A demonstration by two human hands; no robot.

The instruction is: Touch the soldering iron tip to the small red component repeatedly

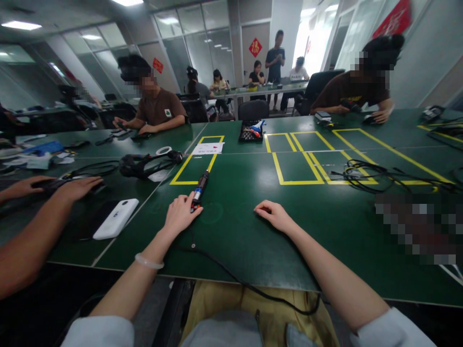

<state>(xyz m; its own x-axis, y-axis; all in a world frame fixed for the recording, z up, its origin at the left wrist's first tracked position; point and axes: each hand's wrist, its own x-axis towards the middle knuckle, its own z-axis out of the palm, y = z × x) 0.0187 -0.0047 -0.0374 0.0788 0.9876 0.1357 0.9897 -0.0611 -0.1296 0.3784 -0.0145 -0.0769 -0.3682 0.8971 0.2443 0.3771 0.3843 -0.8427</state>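
Green tabletop [235,193] spreads around the grip, with yellow tape [302,182] and a white sheet [208,148] beyond it. The left hand [180,213] is wrapped narrowly around the near end of a dark tool [202,184] pointing away from that grip. To its right, the right hand [277,217] curls loosely, how tightly I cannot tell.

Door sign: a red diamond [255,47] toward the door's [262,30] top edge reads 福 in gold.
White sheet [208,148]: print too small to read, toward the surface's [235,217] far edge.
White device [115,219]: dark marking, illegible, near the surface's near edge.
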